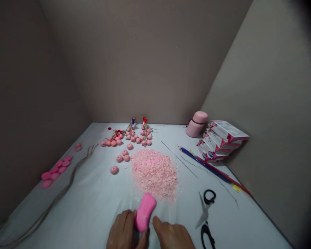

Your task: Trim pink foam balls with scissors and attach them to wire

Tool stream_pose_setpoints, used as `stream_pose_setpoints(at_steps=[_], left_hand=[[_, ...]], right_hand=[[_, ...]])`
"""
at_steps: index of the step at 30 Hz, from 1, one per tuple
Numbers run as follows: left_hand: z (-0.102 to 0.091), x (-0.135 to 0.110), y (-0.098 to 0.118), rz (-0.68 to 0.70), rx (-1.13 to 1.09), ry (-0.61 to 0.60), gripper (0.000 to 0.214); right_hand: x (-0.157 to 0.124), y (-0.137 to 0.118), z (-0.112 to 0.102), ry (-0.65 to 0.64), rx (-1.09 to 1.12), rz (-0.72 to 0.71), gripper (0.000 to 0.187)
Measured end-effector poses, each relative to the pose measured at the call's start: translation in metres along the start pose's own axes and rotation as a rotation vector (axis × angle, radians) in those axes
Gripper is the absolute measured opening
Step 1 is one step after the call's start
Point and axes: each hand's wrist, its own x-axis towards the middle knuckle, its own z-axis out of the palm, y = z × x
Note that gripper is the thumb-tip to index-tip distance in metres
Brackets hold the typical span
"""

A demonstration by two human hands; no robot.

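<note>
A bright pink, waisted bar of soap stands tilted at the front middle of the table. My left hand is closed on its lower left side, with the thumb at its bottom end. My right hand is curled shut just right of the bar, its thumb pointing at it. A thin sliver shows by that thumb, too small to name, and whatever the fingers hold is hidden. Beyond the bar spreads a heap of pale pink shavings. Open scissors with black handles lie right of my right hand.
Round pink balls and tied ball bunches lie behind left. Pink soap bars and long cords are at left. Right are a metal rod, blue sticks, stacked boxes and a pink flask.
</note>
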Motion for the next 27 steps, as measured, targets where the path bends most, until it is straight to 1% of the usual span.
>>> stream_pose_setpoints(at_steps=[3,11,14,18,20,22,23,25,27], left_hand=[[-0.0013,0.0005,0.0012,0.001,0.007,0.013,0.034],[-0.0001,0.0011,-0.001,0.035,0.007,0.05,0.03],[-0.0014,0.002,-0.0012,0.043,0.013,0.016,0.031],[-0.0072,0.0047,-0.0027,0.053,0.018,-0.034,0.031],[-0.0095,0.0059,-0.0049,0.1,0.039,-0.069,0.027],[-0.0095,0.0064,-0.0068,0.129,0.061,-0.079,0.026],[-0.0087,0.0065,-0.0072,0.126,0.066,-0.065,0.027],[-0.0059,0.0065,-0.0064,0.087,0.044,-0.02,0.031],[-0.0032,0.0064,-0.0038,0.044,-0.007,0.001,0.036]], right_hand=[[-0.0013,0.0008,0.0006,0.014,0.006,-0.003,0.027],[-0.0041,0.0023,-0.0007,-0.014,0.043,-0.006,0.027],[-0.0044,0.0016,0.0011,-0.01,0.032,0.023,0.026],[-0.0047,0.0028,0.0028,-0.003,0.025,-0.023,0.027],[-0.0054,0.0039,0.0032,0.003,0.02,-0.041,0.028],[-0.0064,0.0043,0.0038,0.006,0.023,-0.012,0.028],[-0.0068,0.0041,0.0041,0.001,0.027,0.012,0.027],[-0.0069,0.003,0.0044,-0.005,0.019,0.066,0.029],[-0.006,0.0009,0.0032,0.004,0.01,0.084,0.03]])
